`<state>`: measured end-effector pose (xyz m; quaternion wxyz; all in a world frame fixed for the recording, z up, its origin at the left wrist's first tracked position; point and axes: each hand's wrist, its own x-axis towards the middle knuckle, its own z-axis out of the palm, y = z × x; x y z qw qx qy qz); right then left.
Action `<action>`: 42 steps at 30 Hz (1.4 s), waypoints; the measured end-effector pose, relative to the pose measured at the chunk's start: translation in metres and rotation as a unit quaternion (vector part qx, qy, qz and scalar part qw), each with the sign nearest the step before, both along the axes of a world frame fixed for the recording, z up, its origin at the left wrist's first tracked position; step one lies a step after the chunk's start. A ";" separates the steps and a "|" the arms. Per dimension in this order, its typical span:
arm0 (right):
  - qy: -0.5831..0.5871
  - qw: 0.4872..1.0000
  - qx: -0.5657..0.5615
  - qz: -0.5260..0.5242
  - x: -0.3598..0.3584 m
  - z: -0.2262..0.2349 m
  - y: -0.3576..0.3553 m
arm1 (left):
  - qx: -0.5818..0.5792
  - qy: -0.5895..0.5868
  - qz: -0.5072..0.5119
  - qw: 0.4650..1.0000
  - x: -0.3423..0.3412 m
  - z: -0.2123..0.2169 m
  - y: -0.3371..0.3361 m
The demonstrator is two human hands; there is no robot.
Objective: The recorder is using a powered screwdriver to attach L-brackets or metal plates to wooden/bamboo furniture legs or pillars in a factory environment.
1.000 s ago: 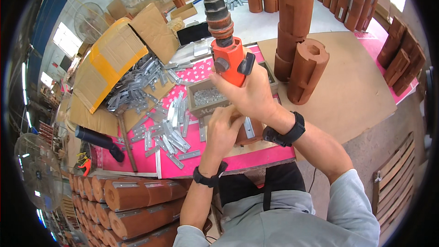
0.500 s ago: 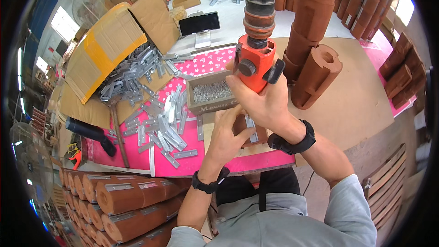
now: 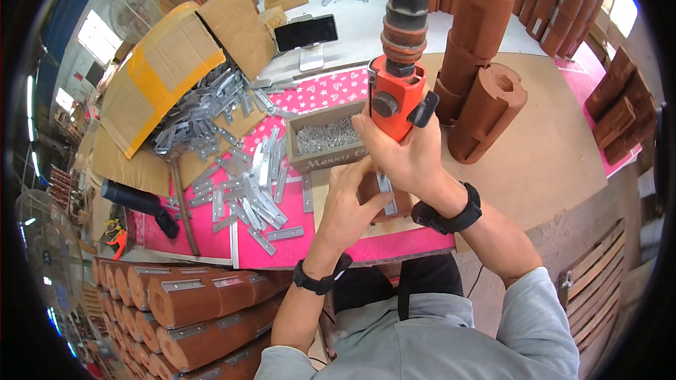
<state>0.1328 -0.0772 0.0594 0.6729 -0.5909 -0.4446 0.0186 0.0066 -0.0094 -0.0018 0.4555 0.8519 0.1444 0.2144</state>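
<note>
My right hand (image 3: 417, 160) is closed round the orange body of a power tool (image 3: 398, 95), whose black ribbed upper part rises out of view. The tool's lower end is hidden behind that hand. Just below and to the left, my left hand (image 3: 350, 200) grips a reddish-brown grooved piece (image 3: 403, 200) on the table. Its thumb presses beside a narrow metal strip (image 3: 386, 188) lying along the piece. The left fingertips are partly hidden under the right hand. Beyond the left hand stands a grey wooden box (image 3: 320, 162) with small silvery fasteners in it.
Loose metal strips (image 3: 257, 200) lie left of my hands, with more spilling from a cardboard box (image 3: 165, 77). A hammer (image 3: 183, 204) lies nearby. Brown grooved cylinders (image 3: 488, 112) stand at the right; others are stacked (image 3: 211, 299) at lower left. A phone (image 3: 306, 33) rests on a stand.
The power tool has shifted slightly to the right, its upper part most of all. My left hand stays on the brown piece, almost unmoved.
</note>
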 end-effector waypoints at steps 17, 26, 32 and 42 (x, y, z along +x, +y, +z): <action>-0.005 0.998 0.063 0.004 -0.005 -0.006 0.002 | 0.208 0.125 -0.003 0.970 0.072 -0.052 0.140; -0.033 0.999 0.018 -0.011 -0.001 -0.002 -0.006 | 0.128 0.077 0.028 0.988 0.081 -0.071 0.130; -0.029 0.999 0.027 -0.013 -0.005 0.002 -0.003 | 0.181 0.033 0.027 0.983 0.074 -0.053 0.125; 0.022 0.999 -0.009 -0.021 -0.002 0.001 -0.005 | 0.054 -0.050 0.159 0.985 0.072 -0.028 0.096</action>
